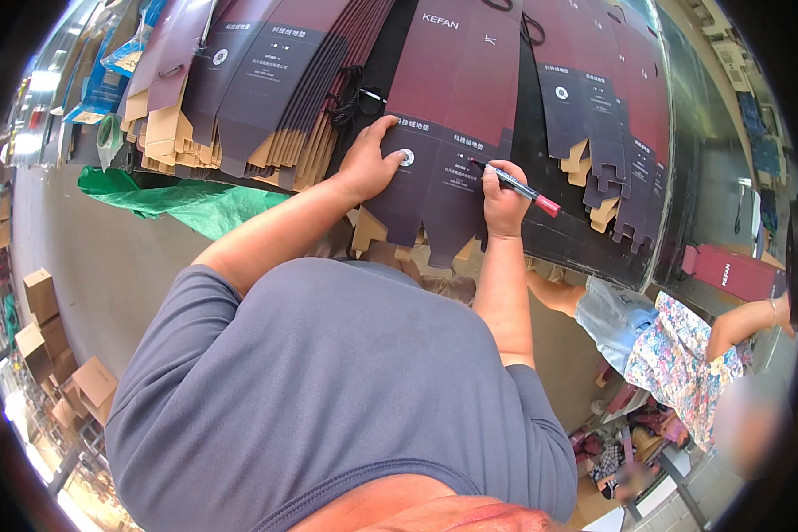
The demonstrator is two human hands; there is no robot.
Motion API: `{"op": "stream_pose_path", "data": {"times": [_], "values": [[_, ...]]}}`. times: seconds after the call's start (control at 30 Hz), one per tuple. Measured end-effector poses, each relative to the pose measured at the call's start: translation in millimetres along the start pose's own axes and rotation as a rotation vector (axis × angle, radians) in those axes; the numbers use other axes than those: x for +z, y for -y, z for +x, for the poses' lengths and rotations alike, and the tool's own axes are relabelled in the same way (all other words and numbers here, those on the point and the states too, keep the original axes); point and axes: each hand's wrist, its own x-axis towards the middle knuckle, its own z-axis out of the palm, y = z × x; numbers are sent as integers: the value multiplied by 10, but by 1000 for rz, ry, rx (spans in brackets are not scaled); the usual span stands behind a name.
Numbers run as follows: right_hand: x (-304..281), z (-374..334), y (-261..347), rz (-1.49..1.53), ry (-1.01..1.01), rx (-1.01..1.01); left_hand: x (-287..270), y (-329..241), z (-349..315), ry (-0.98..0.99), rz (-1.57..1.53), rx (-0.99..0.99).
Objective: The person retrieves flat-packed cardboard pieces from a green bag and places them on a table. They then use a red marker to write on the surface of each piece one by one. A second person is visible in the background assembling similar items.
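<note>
A flat, unfolded dark maroon carton (456,97) lies on the black table (585,235) in front of me. My left hand (369,161) presses flat on its lower grey panel, next to a small round white mark. My right hand (503,199) grips a marker (518,188) with a black barrel and red end, its tip touching the same panel at the right.
Fanned stacks of the same flat cartons (275,80) lie to the left and others (611,115) to the right. Green sheeting (186,199) hangs off the table's left edge. Brown boxes (58,355) sit on the floor. A person in a floral top (682,355) stands at right beside a maroon box (735,273).
</note>
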Motion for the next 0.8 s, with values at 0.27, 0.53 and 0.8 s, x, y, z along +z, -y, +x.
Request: {"op": "stream_pose_path", "data": {"times": [0.27,0.53,0.8], "values": [[-203,45,187,739,-440,192,-353,-373,23,-66,-91,183],[-1283,-71,233,927,-816,68,-286,-1226,51,565,-121,725],[-1524,-324,382,1203,-574,435,628,-697,-31,530,-91,104]]}}
